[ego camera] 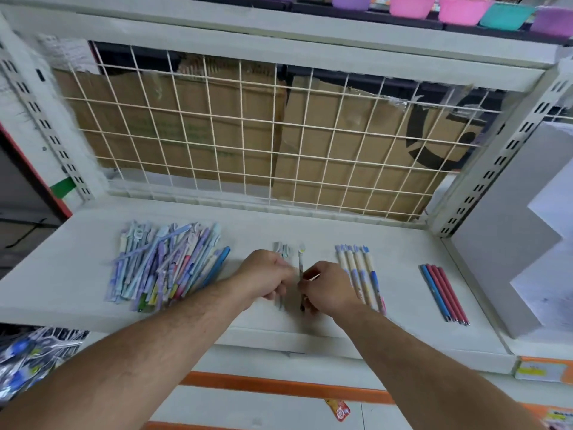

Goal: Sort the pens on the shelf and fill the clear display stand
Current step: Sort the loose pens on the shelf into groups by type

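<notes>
Matching like with like is the step in hand, judged from the rows laid out on the white shelf point(77, 274). Take the mixed heap of pens point(167, 265) as the landmark: it lies fanned and crossed, mostly pastel, unsorted. Just beside the heap, toward the middle of the shelf, the left hand point(266, 276) has its fingers curled round a small bundle of grey-topped pens point(281, 250), whose ends show above and below the fist. Next past that, the right hand point(330, 288) pinches a single pen point(300, 259) between thumb and fingers, holding it roughly parallel to the bundle and close beside it. Farther from the heap lies a neat row of cream-and-blue pens point(361, 268), and farthest from it a row of slim blue and red pens point(443, 293), well apart from each other.

To do this well, I would check the single pen's cap against the bundle before joining them, since the view is too blurred to say they match. Set them down tops all one way, between the heap and the cream-and-blue row, with a gap on each side so the groups do not mingle. Draw from the heap's edge, one pen at a time, as crossed pens may drag neighbours along. No clear display stand can be made out, so filling looks some way off.
</notes>
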{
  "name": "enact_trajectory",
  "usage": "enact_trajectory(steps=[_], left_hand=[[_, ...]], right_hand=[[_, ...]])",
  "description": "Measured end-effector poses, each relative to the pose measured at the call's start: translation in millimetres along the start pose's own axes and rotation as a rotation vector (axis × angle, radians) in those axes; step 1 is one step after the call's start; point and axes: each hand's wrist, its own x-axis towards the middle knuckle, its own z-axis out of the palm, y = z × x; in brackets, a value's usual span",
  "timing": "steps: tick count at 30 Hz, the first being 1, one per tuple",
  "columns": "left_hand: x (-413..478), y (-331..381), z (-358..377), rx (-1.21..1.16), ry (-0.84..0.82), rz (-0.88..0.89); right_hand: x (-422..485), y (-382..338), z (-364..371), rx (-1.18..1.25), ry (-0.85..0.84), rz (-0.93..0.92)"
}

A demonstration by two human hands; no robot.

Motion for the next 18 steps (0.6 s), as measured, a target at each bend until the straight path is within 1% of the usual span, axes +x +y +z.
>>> enact_trajectory(steps=[7,11,13,16,18], left_hand=[[0.1,-13.5,-28.5,0.068,0.015,-0.004],[0.7,-18.8,-37.9,0.136,0.027,0.010],[2.8,-23.2,-45.2,0.299,0.081,0.076],[2.8,-27.7,-60.8,0.750,0.263,0.198],[0.6,-30.1,-73.8,0.992,0.381,0.242]], right_hand=[[6.8,-11.7,15.6,-0.227,0.074,0.006],[1.5,-16.9,20.3,-0.216,0.174,-0.016],[-1.1,-21.1,25.0,-0.214,0.222,-0.044],[-4.8,-27.5,33.3,-0.202,0.243,-0.087],[-8.0,-31.7,39.9,-0.186,0.225,-0.107]])
